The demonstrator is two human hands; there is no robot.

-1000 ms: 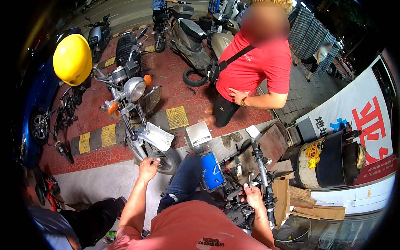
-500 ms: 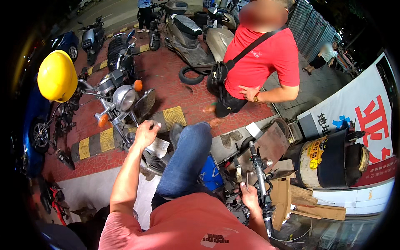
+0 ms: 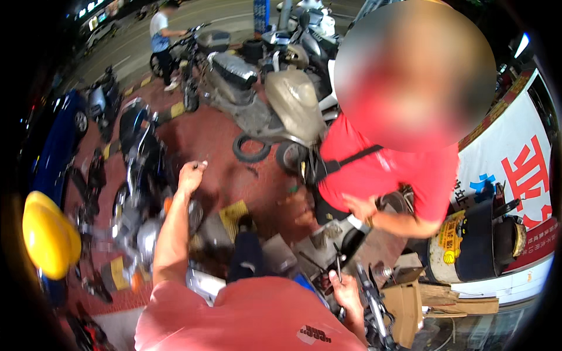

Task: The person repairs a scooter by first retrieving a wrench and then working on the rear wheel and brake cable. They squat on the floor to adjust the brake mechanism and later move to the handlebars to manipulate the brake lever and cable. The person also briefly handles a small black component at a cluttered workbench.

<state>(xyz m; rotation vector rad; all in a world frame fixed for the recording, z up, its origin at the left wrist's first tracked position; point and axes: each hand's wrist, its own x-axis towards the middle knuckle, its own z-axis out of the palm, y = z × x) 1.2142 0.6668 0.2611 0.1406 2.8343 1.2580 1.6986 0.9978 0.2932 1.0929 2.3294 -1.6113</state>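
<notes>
My left hand (image 3: pixel 190 180) is stretched forward over the red paving, past the blurred motorcycle headlight (image 3: pixel 151 238). Its fingers are curled closed, and a small dark bit shows at the fingertips, too small to name. Low on the right, my right hand (image 3: pixel 346 291) grips a thin metal tool (image 3: pixel 338 261) that points up from between thumb and fingers; its exact kind is unclear. Close beside that hand lie a metal handlebar (image 3: pixel 374 307) and an open cardboard box (image 3: pixel 403 309).
A person in a red shirt (image 3: pixel 380 181) stands close ahead on the right. A yellow helmet (image 3: pixel 50 234) is at the left by the motorcycle. Beyond are a loose tyre (image 3: pixel 250 149), a gold scooter (image 3: pixel 293 102) and another person (image 3: pixel 159 35). A dark drum (image 3: pixel 471 237) stands right.
My left hand has moved forward, away from the motorcycle's front. The view has shifted, and the person in red now appears nearer. My right hand still holds the thin tool.
</notes>
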